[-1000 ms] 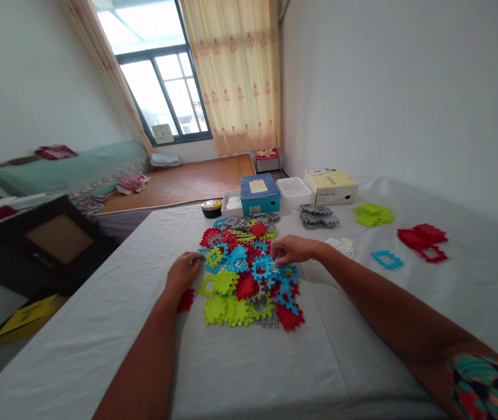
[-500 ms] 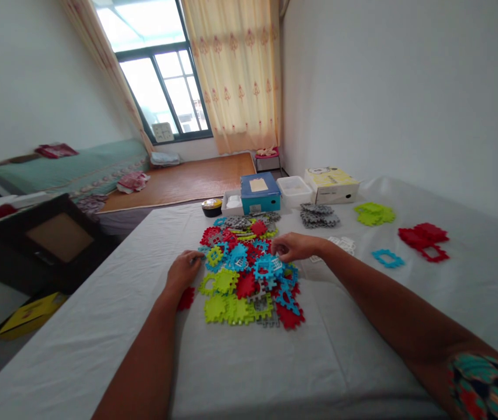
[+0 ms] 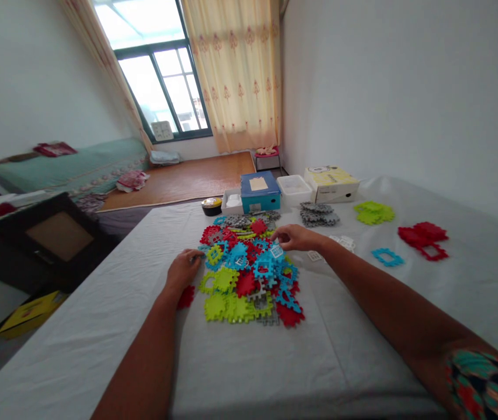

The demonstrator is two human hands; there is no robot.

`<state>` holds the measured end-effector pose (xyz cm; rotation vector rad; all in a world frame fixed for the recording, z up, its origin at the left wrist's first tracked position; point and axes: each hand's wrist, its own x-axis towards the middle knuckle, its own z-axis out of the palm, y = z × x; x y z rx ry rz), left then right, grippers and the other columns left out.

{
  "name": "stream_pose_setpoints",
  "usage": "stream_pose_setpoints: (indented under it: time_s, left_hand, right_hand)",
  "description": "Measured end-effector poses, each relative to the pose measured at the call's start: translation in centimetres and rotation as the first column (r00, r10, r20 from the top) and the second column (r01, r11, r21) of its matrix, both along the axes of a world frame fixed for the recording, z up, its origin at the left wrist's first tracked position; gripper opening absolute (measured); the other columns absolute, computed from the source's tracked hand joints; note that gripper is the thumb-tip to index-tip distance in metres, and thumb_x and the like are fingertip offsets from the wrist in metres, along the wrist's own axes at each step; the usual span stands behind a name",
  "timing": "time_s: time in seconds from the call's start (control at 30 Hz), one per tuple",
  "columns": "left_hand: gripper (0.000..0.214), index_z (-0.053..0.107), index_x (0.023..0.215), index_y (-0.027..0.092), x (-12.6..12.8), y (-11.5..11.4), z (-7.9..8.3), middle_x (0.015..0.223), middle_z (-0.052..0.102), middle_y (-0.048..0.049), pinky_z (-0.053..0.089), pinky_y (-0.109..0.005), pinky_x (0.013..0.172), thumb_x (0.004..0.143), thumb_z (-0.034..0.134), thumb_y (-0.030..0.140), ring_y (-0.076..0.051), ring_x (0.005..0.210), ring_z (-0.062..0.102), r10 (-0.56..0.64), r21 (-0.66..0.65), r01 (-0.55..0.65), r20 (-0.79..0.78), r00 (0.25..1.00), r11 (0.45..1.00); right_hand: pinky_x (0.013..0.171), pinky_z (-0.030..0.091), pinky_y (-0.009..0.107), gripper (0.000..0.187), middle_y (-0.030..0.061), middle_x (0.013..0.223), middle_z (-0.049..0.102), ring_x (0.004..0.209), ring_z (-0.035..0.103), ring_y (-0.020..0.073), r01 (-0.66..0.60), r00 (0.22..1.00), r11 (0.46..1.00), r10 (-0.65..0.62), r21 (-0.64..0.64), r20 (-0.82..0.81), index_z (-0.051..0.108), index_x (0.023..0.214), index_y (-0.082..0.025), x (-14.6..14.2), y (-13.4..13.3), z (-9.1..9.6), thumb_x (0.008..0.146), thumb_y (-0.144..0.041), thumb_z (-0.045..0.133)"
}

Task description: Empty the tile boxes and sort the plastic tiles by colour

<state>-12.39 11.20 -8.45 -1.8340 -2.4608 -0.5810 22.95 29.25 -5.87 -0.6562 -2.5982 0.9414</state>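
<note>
A mixed heap of notched plastic building tiles (image 3: 245, 284), in blue, red, lime green and grey, lies on the white-covered table. At its upper right side, my right hand (image 3: 295, 238) pinches a small white lattice window piece (image 3: 277, 251), raised just above the blue tiles. My left hand (image 3: 184, 268) rests at the left edge of the heap with its fingers loosely bent and a little apart, beside a lime green frame tile (image 3: 214, 255). A red tile (image 3: 186, 298) lies by the left wrist. More white lattice pieces (image 3: 345, 243) lie beyond the right forearm, partly hidden by it.
Separate groups hold grey tiles (image 3: 319, 214), lime green tiles (image 3: 374, 212) and red tiles (image 3: 424, 239). One blue frame tile (image 3: 387, 256) lies alone. Along the back stand a black round tin (image 3: 211, 206), a blue box (image 3: 260, 192), a clear plastic tub (image 3: 294, 189) and a yellow-white box (image 3: 332, 184).
My right hand has lifted slightly, and the white lattice window piece has come up off the heap in its fingers. My left hand has hardly moved.
</note>
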Motion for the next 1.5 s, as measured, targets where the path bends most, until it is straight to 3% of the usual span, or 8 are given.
stream_pose_setpoints:
  time_s: [0.2,0.47,0.7,1.1,1.5]
  left_hand:
    - [0.033,0.073,0.102,0.022,-0.1,0.1,0.0,0.112,0.068,-0.0065,0.047,-0.032,0.095,0.084,0.046,0.027,-0.021,0.1,0.064,-0.014,0.013,0.014,0.006,1.0,1.0]
    - [0.033,0.073,0.103,0.021,0.2,-0.1,0.3,0.112,0.068,-0.006,0.047,-0.03,0.095,0.084,0.046,0.027,-0.02,0.101,0.065,-0.005,-0.003,0.005,0.001,1.0,1.0]
    - [0.033,0.073,0.103,0.02,0.1,0.0,0.1,0.113,0.068,-0.0062,0.047,-0.03,0.095,0.084,0.046,0.026,-0.02,0.1,0.065,-0.002,-0.002,0.002,0.0,1.0,1.0]
    - [0.034,0.073,0.105,0.02,-0.1,0.1,-0.1,0.112,0.068,-0.0069,0.047,-0.03,0.094,0.085,0.046,0.026,-0.02,0.101,0.065,-0.018,-0.002,0.018,-0.018,1.0,1.0]
    - [0.033,0.073,0.104,0.02,0.2,-0.1,0.1,0.113,0.068,-0.007,0.047,-0.032,0.094,0.084,0.047,0.025,-0.021,0.101,0.064,-0.016,0.005,0.016,-0.027,1.0,1.0]
  right_hand:
    - [0.067,0.05,0.025,0.033,0.0048,0.089,0.07,0.072,0.062,0.0128,0.063,0.973,0.974,-0.109,-0.22,-0.204,0.068,0.101,-0.013,0.5,1.5,0.0,0.069,-0.022,0.065]
    - [0.077,0.052,0.03,0.038,0.0077,0.097,0.073,0.082,0.067,0.0159,-0.036,0.966,0.929,-0.062,-0.369,-0.252,0.065,0.102,-0.014,0.5,1.1,0.3,0.067,-0.027,0.072]
    - [0.082,0.052,0.033,0.03,0.0075,0.093,0.074,0.084,0.068,0.0171,0.014,0.956,0.98,-0.071,-0.2,-0.285,0.066,0.098,-0.014,0.2,0.5,0.9,0.07,-0.023,0.07]
    - [0.077,0.053,0.031,0.028,0.0063,0.097,0.072,0.089,0.067,0.0175,-0.111,0.929,0.979,0.04,-0.172,-0.369,0.066,0.1,-0.016,-0.5,-0.7,0.7,0.073,-0.023,0.067]
    - [0.073,0.05,0.026,0.023,0.0046,0.098,0.068,0.093,0.063,0.0168,-0.057,0.915,0.982,-0.021,-0.18,-0.402,0.067,0.096,-0.017,-0.8,-1.2,0.4,0.073,-0.021,0.064]
